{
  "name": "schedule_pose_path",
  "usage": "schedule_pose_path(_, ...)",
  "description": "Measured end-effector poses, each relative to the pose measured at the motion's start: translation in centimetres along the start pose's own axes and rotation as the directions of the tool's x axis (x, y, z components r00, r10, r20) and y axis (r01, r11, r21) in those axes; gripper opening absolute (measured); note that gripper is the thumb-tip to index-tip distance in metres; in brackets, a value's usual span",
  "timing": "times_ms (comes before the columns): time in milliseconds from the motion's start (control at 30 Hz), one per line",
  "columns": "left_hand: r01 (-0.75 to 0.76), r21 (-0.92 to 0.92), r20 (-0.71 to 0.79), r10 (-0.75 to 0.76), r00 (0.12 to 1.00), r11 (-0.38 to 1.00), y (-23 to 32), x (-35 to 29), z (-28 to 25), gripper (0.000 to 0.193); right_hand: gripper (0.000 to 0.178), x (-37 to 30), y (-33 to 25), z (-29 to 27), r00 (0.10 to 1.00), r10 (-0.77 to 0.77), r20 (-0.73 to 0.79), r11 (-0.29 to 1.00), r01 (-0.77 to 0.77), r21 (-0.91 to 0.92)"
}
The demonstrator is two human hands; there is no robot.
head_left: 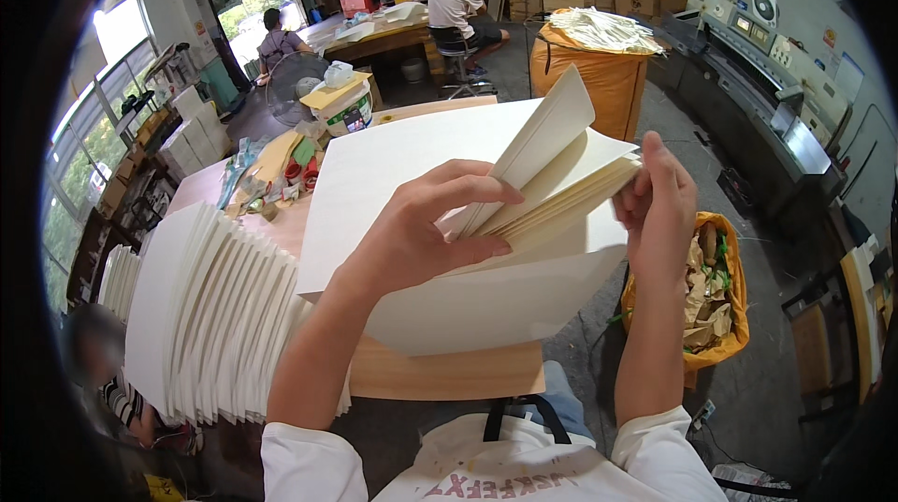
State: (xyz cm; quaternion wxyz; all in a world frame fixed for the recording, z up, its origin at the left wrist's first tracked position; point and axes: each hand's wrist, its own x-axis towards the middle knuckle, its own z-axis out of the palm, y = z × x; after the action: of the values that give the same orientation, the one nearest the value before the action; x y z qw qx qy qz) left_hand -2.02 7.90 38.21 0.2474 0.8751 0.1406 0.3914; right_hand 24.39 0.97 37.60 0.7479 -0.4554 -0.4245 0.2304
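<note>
A bundle of cream paper sheets (561, 193) is held up before me, tilted, its leaves fanned apart toward the right end. My left hand (426, 226) grips its left end, thumb underneath and fingers on top. One folded leaf (552, 123) stands up from the rest. At the other end my right hand (659, 203) has curled fingers against the sheet edges, with the thumb raised; its fingertips are partly hidden. Below the bundle lies a broad white sheet stack (402, 146) on the table. A large white sheet (486, 305) bends down over the table's near edge.
Many folded white sheets (215, 315) stand fanned at the left. Beyond are a white bucket (351, 114) and a fan (297, 86). An orange bin (589, 72) heaped with paper strips and a yellow-lined waste bin (734, 315) stand right. Other people sit farther off and at the lower left.
</note>
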Motion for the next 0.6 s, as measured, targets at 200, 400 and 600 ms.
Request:
schedule_pose_path(200,-0.005,0.01,0.023,0.004,1.0,1.0,0.2,0.2,-0.1,0.056,0.02,-4.1,1.0,-1.4,0.752,-0.503,0.425,0.511,0.656,-0.556)
schedule_pose_path(400,-0.074,0.382,0.198,-0.003,0.98,0.921,2.5,0.0,0.8,0.063,0.037,-6.3,1.1,-0.7,0.707,-0.173,0.686,0.597,0.63,-0.498)
schedule_pose_path(600,-0.107,0.384,0.162,0.047,0.986,0.917,1.2,0.2,0.8,0.042,0.035,-6.5,1.2,-0.5,0.715,-0.188,0.673,0.594,0.629,-0.502)
